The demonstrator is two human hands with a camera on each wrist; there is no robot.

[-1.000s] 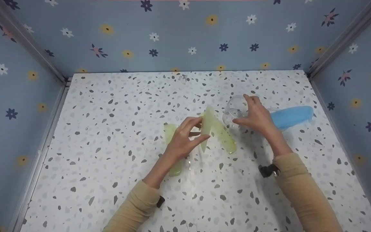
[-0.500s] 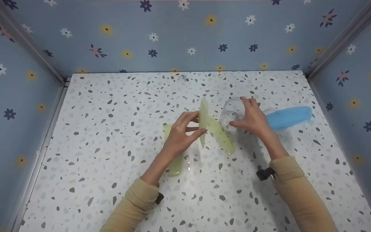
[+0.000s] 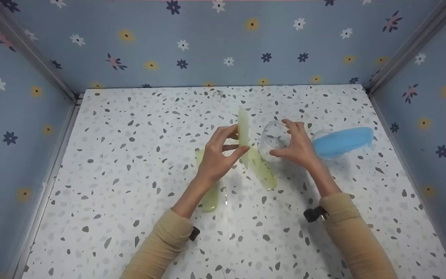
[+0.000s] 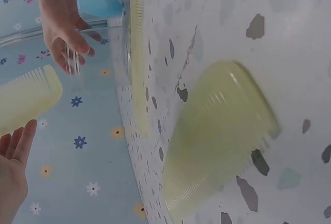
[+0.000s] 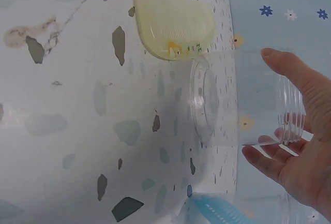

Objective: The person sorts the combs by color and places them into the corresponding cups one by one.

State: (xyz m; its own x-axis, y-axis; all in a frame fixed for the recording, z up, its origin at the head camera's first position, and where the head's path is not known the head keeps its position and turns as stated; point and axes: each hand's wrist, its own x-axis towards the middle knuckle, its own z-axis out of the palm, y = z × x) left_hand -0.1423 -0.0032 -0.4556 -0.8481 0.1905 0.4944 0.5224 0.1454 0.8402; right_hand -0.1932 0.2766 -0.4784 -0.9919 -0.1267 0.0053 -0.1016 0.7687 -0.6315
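My left hand pinches a pale yellow-green comb between thumb and fingers, upright and raised off the table. Beside it, my right hand grips a clear plastic jar near its threaded rim, mouth up; whether the jar's base touches the table I cannot tell. Two more yellow-green combs lie flat: one partly behind the left forearm, another just left of the jar. In the right wrist view this second comb shows a small printed picture.
Right of the right hand, a blue comb stands slanted in a second clear jar. The speckled white tabletop is bounded by flower-patterned blue walls at the back and both sides.
The held comb has risen toward the back wall and stands straighter. My right hand has shifted left with the jar, closer to the comb. The blue comb and its jar stay put.
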